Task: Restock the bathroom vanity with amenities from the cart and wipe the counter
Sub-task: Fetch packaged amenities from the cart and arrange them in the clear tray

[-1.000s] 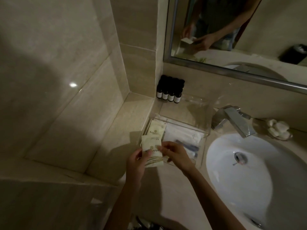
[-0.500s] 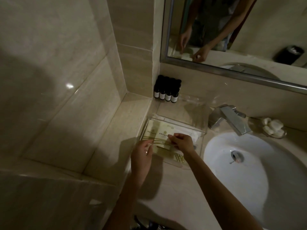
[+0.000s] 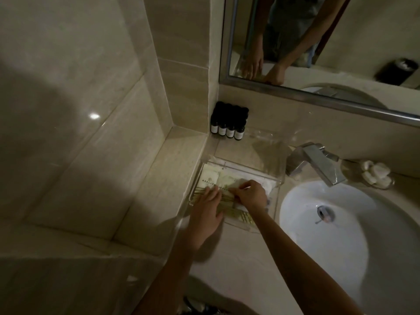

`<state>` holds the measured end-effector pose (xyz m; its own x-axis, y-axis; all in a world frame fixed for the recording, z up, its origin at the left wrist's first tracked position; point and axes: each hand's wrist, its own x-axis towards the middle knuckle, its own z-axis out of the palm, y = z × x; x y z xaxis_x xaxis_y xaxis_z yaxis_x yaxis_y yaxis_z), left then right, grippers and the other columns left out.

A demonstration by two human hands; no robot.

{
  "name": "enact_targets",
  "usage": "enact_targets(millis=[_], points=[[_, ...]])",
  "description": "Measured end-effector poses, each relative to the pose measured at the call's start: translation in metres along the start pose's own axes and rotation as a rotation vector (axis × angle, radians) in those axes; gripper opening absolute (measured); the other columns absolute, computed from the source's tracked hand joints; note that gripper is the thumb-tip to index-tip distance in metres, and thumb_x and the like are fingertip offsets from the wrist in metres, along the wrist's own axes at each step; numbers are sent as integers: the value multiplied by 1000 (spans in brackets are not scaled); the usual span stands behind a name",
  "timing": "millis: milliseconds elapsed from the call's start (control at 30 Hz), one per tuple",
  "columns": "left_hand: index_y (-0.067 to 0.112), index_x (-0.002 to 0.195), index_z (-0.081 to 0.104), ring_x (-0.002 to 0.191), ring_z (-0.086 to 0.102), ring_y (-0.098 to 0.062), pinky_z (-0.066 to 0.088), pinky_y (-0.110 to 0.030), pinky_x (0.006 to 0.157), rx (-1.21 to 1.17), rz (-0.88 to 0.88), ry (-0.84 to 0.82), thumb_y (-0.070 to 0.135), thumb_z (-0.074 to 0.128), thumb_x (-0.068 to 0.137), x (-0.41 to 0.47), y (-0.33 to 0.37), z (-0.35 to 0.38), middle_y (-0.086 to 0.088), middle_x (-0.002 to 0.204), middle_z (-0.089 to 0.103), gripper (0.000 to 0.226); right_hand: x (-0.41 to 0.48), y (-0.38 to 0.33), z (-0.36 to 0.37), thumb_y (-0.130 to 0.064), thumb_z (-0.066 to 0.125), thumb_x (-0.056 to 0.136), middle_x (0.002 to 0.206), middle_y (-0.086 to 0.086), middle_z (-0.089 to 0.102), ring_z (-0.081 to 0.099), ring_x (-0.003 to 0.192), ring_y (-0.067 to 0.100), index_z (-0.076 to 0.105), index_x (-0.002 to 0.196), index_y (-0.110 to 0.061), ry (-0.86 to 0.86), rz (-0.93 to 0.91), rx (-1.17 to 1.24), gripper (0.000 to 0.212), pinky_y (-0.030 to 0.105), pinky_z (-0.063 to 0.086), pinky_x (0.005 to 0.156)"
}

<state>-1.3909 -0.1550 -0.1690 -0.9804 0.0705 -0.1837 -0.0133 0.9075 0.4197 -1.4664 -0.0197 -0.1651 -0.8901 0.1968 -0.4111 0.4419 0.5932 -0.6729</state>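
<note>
The amenity sachets lie in the clear tray on the counter, with both hands on them. The left hand lies flat, fingers straight and slightly spread, pressing the cream sachets down. At its three o'clock the right hand pinches the edge of a pale sachet between thumb and curled fingers.

The step looks like squaring the stack: hold the lower sachets down and slide the pinched one until the printed faces line up (no crumpling needed). The tray's thin walls are hard to see in this dim light, so fingers should lift straight up and out.

From the tray, dark bottles stand at twelve o'clock, the tap at two, the basin at four, and the ledge hems nine. Free counter lies toward six.
</note>
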Motion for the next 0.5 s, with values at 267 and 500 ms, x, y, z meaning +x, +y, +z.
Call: enact_targets(millis=[267,500], points=[[22,152,16,148,-1,-15,17,-39,120,-87,-105,72,32,46,98,3,-4,0,7,161,-6,63,-8,13,15,-19,84,66,108,8,61,59,94,24,68,106,-12,229,-809,-396,43,31,54,63],[22,152,20,148,-2,-15,15,-36,120,-77,-98,10,31,45,98,9,-16,-2,7,161,1,60,-11,19,27,-17,86,64,107,11,67,63,96,31,72,102,-12,188,-765,-407,40,40,56,70]])
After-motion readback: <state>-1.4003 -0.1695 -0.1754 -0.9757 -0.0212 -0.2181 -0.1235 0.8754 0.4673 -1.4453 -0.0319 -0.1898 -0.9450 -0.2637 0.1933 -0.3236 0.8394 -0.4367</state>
